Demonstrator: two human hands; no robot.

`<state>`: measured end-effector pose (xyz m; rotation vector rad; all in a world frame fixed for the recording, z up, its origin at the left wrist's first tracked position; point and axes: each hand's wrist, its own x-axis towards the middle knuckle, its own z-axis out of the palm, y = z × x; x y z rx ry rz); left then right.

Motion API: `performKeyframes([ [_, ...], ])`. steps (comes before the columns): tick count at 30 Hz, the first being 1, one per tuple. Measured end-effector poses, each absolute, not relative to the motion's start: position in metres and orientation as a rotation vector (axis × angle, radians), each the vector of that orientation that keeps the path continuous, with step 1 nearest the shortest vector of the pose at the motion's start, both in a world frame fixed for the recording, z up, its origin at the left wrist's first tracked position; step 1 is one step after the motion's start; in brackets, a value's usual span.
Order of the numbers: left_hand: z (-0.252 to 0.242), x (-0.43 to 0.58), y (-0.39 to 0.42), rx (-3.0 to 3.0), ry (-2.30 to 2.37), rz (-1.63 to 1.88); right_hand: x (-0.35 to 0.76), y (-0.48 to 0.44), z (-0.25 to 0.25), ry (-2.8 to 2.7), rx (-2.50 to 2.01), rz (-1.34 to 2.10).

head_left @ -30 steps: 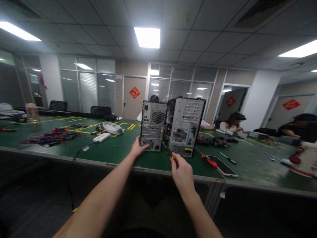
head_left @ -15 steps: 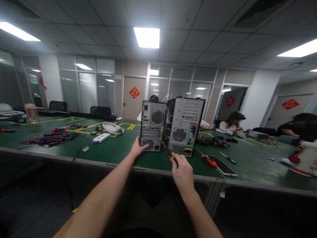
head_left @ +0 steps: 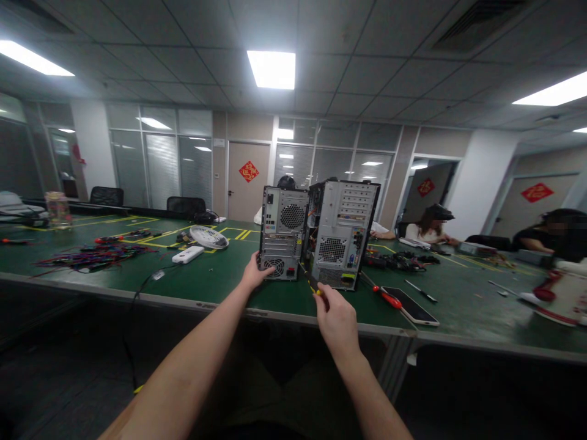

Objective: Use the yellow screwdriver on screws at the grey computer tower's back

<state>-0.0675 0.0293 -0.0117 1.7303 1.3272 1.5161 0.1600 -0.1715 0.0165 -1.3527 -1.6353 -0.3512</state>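
Two computer tower cases stand upright on the green table (head_left: 211, 282), rear panels toward me. My left hand (head_left: 255, 273) grips the lower left corner of the left case (head_left: 283, 232). My right hand (head_left: 337, 315) is closed round a screwdriver (head_left: 310, 280) with a black and yellow handle. Its tip points up-left at the gap between the left case and the right case (head_left: 343, 239), low down.
A red-handled screwdriver (head_left: 384, 296), a phone (head_left: 411, 305) and another small tool lie right of the cases. Left of them sit a white fan (head_left: 208, 236), a white box and a heap of coloured wires (head_left: 87, 254). Other people sit at the far right.
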Motion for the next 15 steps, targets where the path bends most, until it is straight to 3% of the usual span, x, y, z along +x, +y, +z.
performKeyframes([
  [10,-0.0140,-0.0675,0.0324,1.746,1.342,1.517,0.1600,-0.1688,0.0137,-1.583,-1.412,-0.135],
  [15,-0.0143,-0.0679,0.0327,1.730,1.321,1.530,0.1602,-0.1704,0.0151,-1.634,-1.341,-0.291],
])
